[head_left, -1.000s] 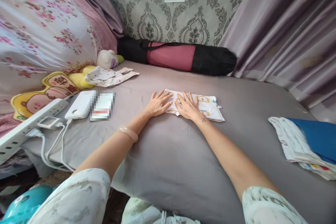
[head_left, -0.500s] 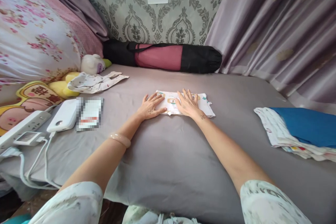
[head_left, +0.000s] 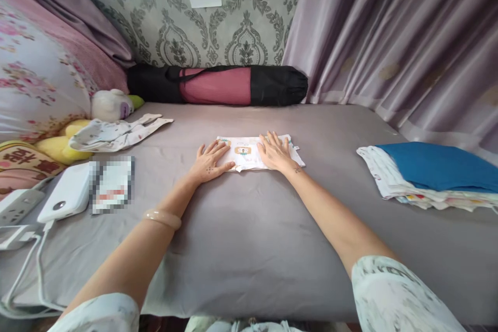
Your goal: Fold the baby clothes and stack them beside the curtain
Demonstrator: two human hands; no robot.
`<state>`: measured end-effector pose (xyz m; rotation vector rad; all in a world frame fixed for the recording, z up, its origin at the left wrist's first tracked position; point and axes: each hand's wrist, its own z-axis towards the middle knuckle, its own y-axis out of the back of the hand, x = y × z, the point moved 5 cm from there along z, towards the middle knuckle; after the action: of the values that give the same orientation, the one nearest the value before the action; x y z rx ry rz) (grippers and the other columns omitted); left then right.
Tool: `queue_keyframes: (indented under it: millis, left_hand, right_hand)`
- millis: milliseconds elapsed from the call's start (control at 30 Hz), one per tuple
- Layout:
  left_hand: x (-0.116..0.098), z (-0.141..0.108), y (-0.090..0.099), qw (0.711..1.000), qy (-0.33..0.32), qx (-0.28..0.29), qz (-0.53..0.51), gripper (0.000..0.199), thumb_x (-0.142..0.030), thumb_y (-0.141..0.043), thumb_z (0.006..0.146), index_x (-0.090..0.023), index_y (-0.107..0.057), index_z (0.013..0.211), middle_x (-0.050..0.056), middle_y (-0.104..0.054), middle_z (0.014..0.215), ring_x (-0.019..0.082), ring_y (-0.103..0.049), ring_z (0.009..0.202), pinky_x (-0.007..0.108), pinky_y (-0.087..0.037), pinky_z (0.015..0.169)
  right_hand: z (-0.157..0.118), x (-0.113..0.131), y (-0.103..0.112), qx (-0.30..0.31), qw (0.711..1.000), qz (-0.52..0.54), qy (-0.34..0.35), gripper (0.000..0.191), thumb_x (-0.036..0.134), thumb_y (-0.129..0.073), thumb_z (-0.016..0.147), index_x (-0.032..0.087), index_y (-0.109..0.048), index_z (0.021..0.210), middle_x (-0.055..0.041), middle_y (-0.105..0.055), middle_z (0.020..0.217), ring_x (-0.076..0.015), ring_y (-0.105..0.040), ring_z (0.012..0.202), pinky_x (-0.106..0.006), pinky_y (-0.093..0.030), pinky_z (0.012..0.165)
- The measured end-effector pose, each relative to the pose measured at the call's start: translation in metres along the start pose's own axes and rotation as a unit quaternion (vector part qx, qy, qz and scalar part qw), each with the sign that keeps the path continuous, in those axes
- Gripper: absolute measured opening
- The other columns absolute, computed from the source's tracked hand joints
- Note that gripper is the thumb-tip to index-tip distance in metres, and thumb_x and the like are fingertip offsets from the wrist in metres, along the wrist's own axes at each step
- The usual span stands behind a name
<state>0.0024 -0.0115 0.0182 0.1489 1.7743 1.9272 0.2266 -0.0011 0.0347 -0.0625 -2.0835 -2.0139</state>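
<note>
A folded white cloth with a printed pattern lies flat on the grey sheet in front of me. My left hand rests on its left end, palm down with the fingers spread. On the right part of the cloth my right hand lies flat, fingers apart. Neither hand grips anything. The printed middle of the cloth shows between the hands, and a small corner sticks out at its near edge.
At the right is a stack of folded cloths, a blue one on top. A black and pink rolled bag lies along the wall. Leftward are a patterned garment, plush toys, a white power bank, a blurred packet and a power strip.
The view has turned a little to the right, so most things sit further left. My left hand has slid slightly outward, and more of the cloth's middle shows between my hands.
</note>
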Motion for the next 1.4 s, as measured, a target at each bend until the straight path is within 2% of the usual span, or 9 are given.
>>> queue_keyframes:
  millis: [167, 433, 700, 933, 1033, 1167, 1233, 1300, 1400]
  left_hand:
    - [-0.001, 0.0, 0.0, 1.0, 0.004, 0.005, -0.002, 0.07, -0.067, -0.038, 0.09, -0.028, -0.037, 0.148, 0.004, -0.035, 0.155, 0.029, -0.021, 0.147, 0.056, -0.007, 0.118]
    - [-0.002, 0.0, 0.001, 1.0, 0.01, 0.01, -0.002, 0.068, -0.066, -0.037, 0.09, -0.03, -0.037, 0.148, 0.004, -0.035, 0.156, 0.029, -0.021, 0.147, 0.055, -0.006, 0.118]
    - [-0.002, 0.0, 0.001, 1.0, 0.002, 0.011, -0.005, 0.069, -0.066, -0.037, 0.091, -0.029, -0.037, 0.148, 0.004, -0.034, 0.156, 0.028, -0.02, 0.147, 0.055, -0.006, 0.118]
    - [0.0, 0.001, -0.001, 1.0, 0.008, 0.022, -0.016, 0.07, -0.066, -0.039, 0.089, -0.028, -0.038, 0.148, 0.004, -0.035, 0.156, 0.029, -0.02, 0.147, 0.055, -0.005, 0.118]
    - [0.003, 0.003, 0.002, 0.997, 0.017, 0.035, -0.062, 0.072, -0.067, -0.044, 0.086, -0.028, -0.04, 0.146, 0.005, -0.034, 0.156, 0.03, -0.022, 0.146, 0.052, -0.011, 0.118]
    - [0.017, 0.006, 0.022, 0.985, 0.134, -0.04, -0.106, 0.063, -0.062, -0.046, 0.086, -0.024, -0.054, 0.135, 0.01, -0.046, 0.147, 0.029, -0.041, 0.136, 0.042, -0.031, 0.112]
    - [0.028, 0.004, 0.031, 0.963, 0.247, -0.071, -0.075, 0.054, -0.057, -0.048, 0.086, -0.021, -0.064, 0.122, 0.014, -0.058, 0.132, 0.032, -0.05, 0.127, 0.044, -0.038, 0.106]
    - [0.035, 0.002, 0.033, 0.943, 0.326, -0.048, -0.053, 0.047, -0.056, -0.051, 0.083, -0.02, -0.07, 0.108, 0.015, -0.066, 0.118, 0.036, -0.055, 0.119, 0.047, -0.042, 0.098]
    - [0.04, 0.003, 0.029, 0.928, 0.364, -0.009, -0.074, 0.041, -0.056, -0.056, 0.078, -0.022, -0.072, 0.094, 0.013, -0.071, 0.102, 0.036, -0.061, 0.107, 0.045, -0.046, 0.087]
  right_hand:
    - [-0.004, -0.016, -0.003, 0.015, 1.0, -0.004, -0.016, 0.059, 0.044, -0.015, 0.1, 0.022, -0.029, 0.152, -0.009, -0.018, 0.161, -0.0273, -0.011, 0.148, -0.059, -0.005, 0.116]
    - [-0.002, -0.016, -0.004, 0.032, 0.999, 0.006, -0.014, 0.058, 0.044, -0.017, 0.1, 0.023, -0.031, 0.151, -0.0084, -0.018, 0.162, -0.0267, -0.01, 0.148, -0.059, -0.005, 0.116]
    - [-0.001, -0.057, 0.002, 0.028, 0.999, 0.004, -0.042, 0.065, 0.045, -0.011, 0.099, 0.012, -0.025, 0.153, -0.0107, -0.015, 0.162, -0.0236, -0.007, 0.149, -0.052, -0.005, 0.119]
    - [0.001, -0.063, -0.006, 0.036, 0.998, 0.04, -0.043, 0.062, 0.046, -0.018, 0.099, 0.016, -0.026, 0.153, -0.0074, -0.015, 0.162, -0.0225, -0.004, 0.149, -0.05, -0.009, 0.119]
    - [0.005, -0.074, 0.005, 0.015, 0.992, 0.114, -0.048, 0.057, 0.044, -0.026, 0.099, 0.02, -0.036, 0.149, -0.0071, -0.028, 0.158, -0.0218, -0.021, 0.146, -0.041, -0.021, 0.117]
    - [0.006, -0.109, 0.025, -0.053, 0.975, 0.167, -0.136, 0.042, 0.034, -0.036, 0.096, 0.018, -0.064, 0.124, -0.0091, -0.066, 0.126, -0.0208, -0.06, 0.117, -0.027, -0.045, 0.094]
    - [0.004, -0.126, 0.029, -0.048, 0.971, 0.137, -0.191, 0.035, 0.033, -0.043, 0.093, 0.017, -0.072, 0.103, -0.0095, -0.073, 0.107, -0.0229, -0.066, 0.103, -0.028, -0.048, 0.084]
    - [0.001, -0.134, 0.028, -0.023, 0.967, 0.11, -0.227, 0.032, 0.038, -0.049, 0.09, 0.018, -0.074, 0.09, -0.0105, -0.074, 0.1, -0.0246, -0.067, 0.097, -0.029, -0.049, 0.079]
    - [-0.003, -0.132, 0.025, 0.003, 0.964, 0.094, -0.247, 0.035, 0.047, -0.053, 0.088, 0.019, -0.074, 0.089, -0.0131, -0.073, 0.101, -0.0269, -0.066, 0.099, -0.032, -0.05, 0.08]
